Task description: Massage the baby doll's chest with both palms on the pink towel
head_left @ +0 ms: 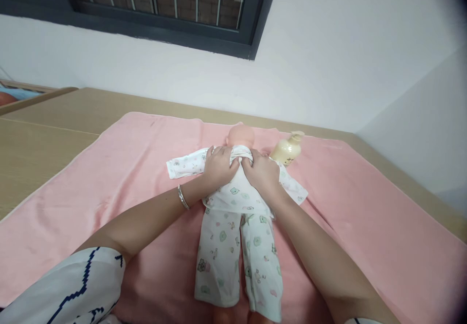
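Pinkish doll in printed white clothes [235, 195], lying on a pink cloth [138, 168]; left hand [220, 166] and right hand [263, 172] spread over its upper torso, grip indeterminable; cream pump bottle [285, 152] beside its head.

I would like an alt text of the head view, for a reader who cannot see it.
A person's left hand and right hand are on the upper body of a doll, near its collar. The doll, in white patterned clothes, lies on a pink cloth, with a pale yellow pump bottle to the right of its head.
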A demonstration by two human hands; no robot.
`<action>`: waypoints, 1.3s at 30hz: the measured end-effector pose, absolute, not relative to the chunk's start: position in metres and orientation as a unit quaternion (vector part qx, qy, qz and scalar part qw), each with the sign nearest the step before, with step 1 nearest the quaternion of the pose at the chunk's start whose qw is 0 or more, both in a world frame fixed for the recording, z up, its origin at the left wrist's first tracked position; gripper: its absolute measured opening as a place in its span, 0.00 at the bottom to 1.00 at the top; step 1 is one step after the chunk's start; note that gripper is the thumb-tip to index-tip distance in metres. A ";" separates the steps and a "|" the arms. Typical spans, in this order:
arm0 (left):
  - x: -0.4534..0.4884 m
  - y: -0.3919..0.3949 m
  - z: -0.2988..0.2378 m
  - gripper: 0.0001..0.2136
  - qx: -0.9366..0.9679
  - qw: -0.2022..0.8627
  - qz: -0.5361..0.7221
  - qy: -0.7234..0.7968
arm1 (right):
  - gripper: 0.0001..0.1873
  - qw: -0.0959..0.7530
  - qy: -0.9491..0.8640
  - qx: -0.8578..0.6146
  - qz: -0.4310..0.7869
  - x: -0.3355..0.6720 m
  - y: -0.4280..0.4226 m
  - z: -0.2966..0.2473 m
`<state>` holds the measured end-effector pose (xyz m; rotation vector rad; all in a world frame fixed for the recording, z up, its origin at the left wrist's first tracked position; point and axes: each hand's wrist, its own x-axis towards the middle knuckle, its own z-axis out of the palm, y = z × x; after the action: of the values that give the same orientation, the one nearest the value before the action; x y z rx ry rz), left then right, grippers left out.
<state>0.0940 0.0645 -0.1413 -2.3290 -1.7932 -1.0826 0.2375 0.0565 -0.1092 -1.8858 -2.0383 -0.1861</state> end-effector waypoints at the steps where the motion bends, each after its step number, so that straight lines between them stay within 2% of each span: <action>1: 0.094 0.065 -0.141 0.14 -0.744 0.005 -0.346 -0.572 | 0.18 0.178 -0.721 -0.667 -0.066 0.237 0.057 -0.109; 39: 0.094 0.062 -0.139 0.10 -0.739 0.031 -0.335 -0.583 | 0.20 0.152 -0.718 -0.668 -0.122 0.235 0.049 -0.107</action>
<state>0.0943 0.0617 -0.1388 -2.2780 -1.7975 -1.0322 0.2352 0.0490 -0.1072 -1.9161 -2.0612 -0.3501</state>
